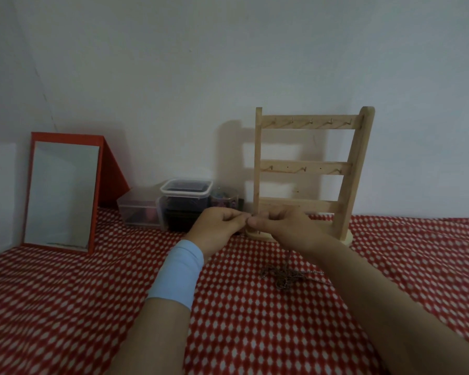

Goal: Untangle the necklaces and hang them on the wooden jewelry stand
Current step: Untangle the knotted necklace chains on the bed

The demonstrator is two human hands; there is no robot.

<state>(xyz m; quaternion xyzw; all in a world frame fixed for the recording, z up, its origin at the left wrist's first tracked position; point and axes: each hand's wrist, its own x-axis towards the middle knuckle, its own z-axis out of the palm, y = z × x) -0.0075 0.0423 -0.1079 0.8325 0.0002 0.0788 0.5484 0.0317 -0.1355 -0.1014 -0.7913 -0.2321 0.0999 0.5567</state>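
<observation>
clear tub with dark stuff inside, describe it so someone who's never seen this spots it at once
Between the red-framed mirror at the left and the wooden jewelry stand, three small containers sit by the wall. The clear tub is the middle one: tallest, with a white-rimmed lid and dark contents, unlike the low box to its left and the small jar to its right.

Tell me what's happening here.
A person's left hand and right hand meet in front of the wooden jewelry stand, both pinching what looks like a fine chain. It drops to the tangled pile of necklaces on the red patterned cloth. Nothing hangs on the stand's hooks yet.
</observation>
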